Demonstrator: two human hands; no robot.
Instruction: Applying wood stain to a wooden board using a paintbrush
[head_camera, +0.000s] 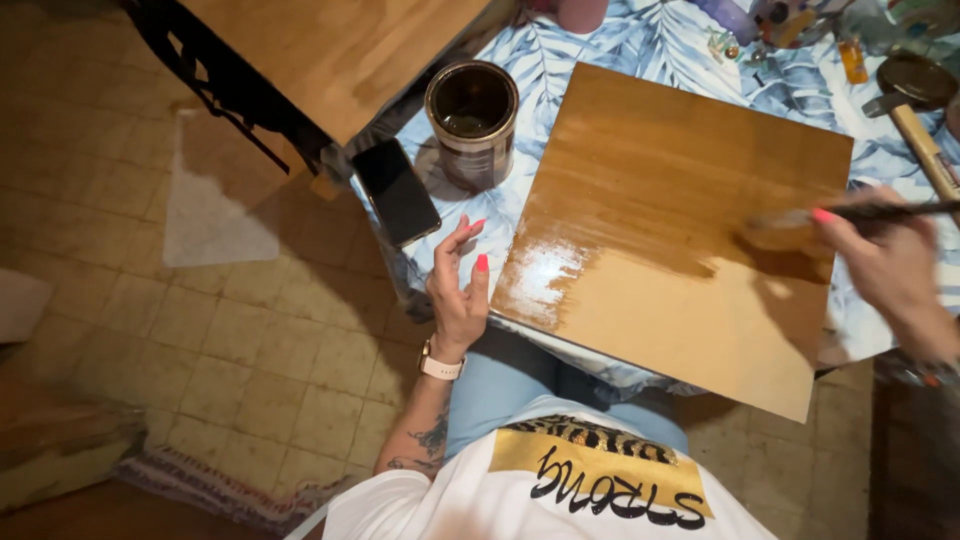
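Note:
A square wooden board (690, 170) lies on a table covered with a blue leaf-patterned cloth (610, 40). Its far half looks dark and wet with varnish; the near half is paler and dry. My right hand (890, 265) grips a paintbrush (800, 228) whose bristles rest on the board near its right edge, slightly blurred. My left hand (458, 290) hovers at the board's left edge, fingers loosely apart, holding nothing; a pale watch sits on the wrist. An open tin of dark varnish (472, 120) stands left of the board.
A black phone (397, 190) lies by the tin at the table's edge. A second wooden board (340, 50) stands beyond. A hammer (925, 140), the tin's lid and small bottles sit at the far right. Tiled floor and a rug lie to the left.

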